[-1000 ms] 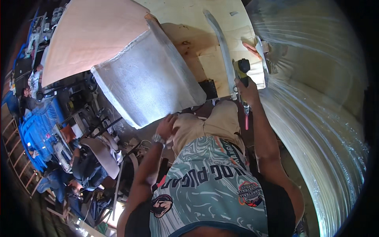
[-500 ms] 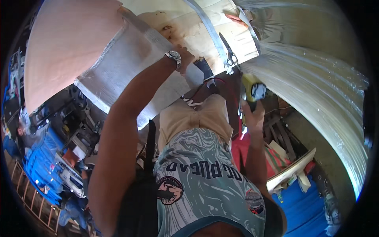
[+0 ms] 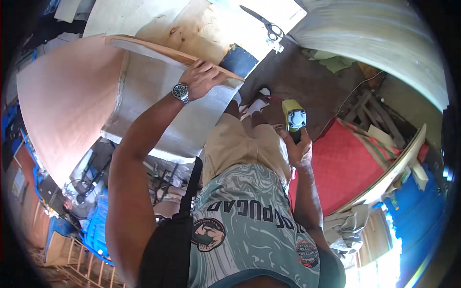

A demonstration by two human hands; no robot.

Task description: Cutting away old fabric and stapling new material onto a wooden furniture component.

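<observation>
My left hand (image 3: 204, 79), with a watch on its wrist, is closed over the bare wooden edge of a furniture frame (image 3: 153, 44). A grey-white covered panel (image 3: 158, 91) of that frame hangs below the edge, and a curved, peach-coloured panel (image 3: 67, 91) joins it on the left. To the right of my legs, my right hand (image 3: 298, 150) is wrapped round the grip of a yellow pneumatic staple gun (image 3: 291, 109). The tool's light-coloured cap faces up, apart from the frame. Its nose is hidden.
Black scissors (image 3: 269, 28) lie on a pale worktop (image 3: 211, 21) beyond the frame, near a dark square patch (image 3: 238, 61). Plastic-wrapped material (image 3: 374, 33) stands at the far right. A red cloth (image 3: 341, 168) and wood scraps lie nearer. Blue chairs (image 3: 98, 225) are at the left.
The view has shifted. The frame's wooden edge now shows, with my left hand over it. The staple gun, still in my right hand, is lower and farther from the worktop.
</observation>
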